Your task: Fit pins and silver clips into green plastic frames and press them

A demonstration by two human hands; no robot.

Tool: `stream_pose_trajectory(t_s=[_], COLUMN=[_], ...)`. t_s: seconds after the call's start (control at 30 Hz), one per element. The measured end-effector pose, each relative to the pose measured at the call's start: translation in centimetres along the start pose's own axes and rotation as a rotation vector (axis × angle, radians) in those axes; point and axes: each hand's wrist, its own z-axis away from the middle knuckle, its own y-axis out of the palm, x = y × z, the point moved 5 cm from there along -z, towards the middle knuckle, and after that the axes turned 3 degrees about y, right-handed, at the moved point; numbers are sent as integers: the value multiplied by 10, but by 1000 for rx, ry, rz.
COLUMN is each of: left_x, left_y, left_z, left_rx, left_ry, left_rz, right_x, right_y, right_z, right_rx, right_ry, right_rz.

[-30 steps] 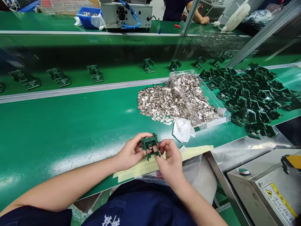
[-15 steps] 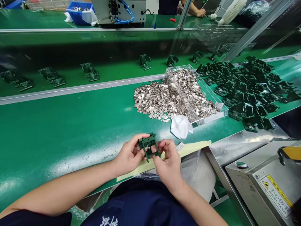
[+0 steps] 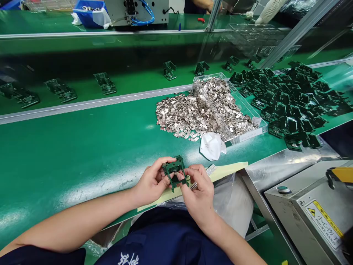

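You held a small green plastic frame (image 3: 174, 172) just above the near edge of the desk (image 3: 82, 147), right in front of your body. Your left hand (image 3: 152, 182) was curled around its left side, with the thumb on top and the fingers below. Your right hand (image 3: 199, 191) pinched its right side with the thumb and first fingers, and a little silver piece (image 3: 193, 185) showed between those fingers.

Under your hands lay a strip of pale yellow tape (image 3: 226, 170) along the desk edge. A small toothed silver part (image 3: 211, 169) rested on it, just beside your right hand. A bit farther away sat a crumpled white mask (image 3: 211, 145).

Behind that was a big pile of shiny metal clips (image 3: 190, 116), spilling out of a clear tray (image 3: 249, 138). To the far right lay a heap of dark green frames (image 3: 292, 101).

On the far belt (image 3: 132, 82) more green pieces (image 3: 104, 82) stood in a row, well apart. At the near right stood a grey metal box (image 3: 306, 209) with a yellow warning sticker (image 3: 325, 219).
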Motion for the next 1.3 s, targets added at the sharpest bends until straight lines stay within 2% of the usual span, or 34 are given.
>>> stream_pose_trajectory(t_s=[0.17,0.37,0.47,0.73,1.03,1.2,1.3], left_x=[2,-1,-4,-8,-9,-10,-12], left_y=[-1,3,4,4,2,1,1], left_z=[1,-1,-2,0,4,3,3], left_rx=[19,121,133,21,-64,-95,-119], left_ry=[46,72,114,250,281,238,224], left_rz=[-51,17,33,-7,-116,-64,-75], right_x=[-5,-7,-6,0,-1,-5,-12], right_y=[0,-1,-1,0,0,5,12], right_z=[2,4,4,6,6,6,9], right_rx=[26,5,-13,-54,-34,24,91], right_ry=[11,44,24,-19,5,81,229], right_rz=[30,-11,14,92,131,-33,-226])
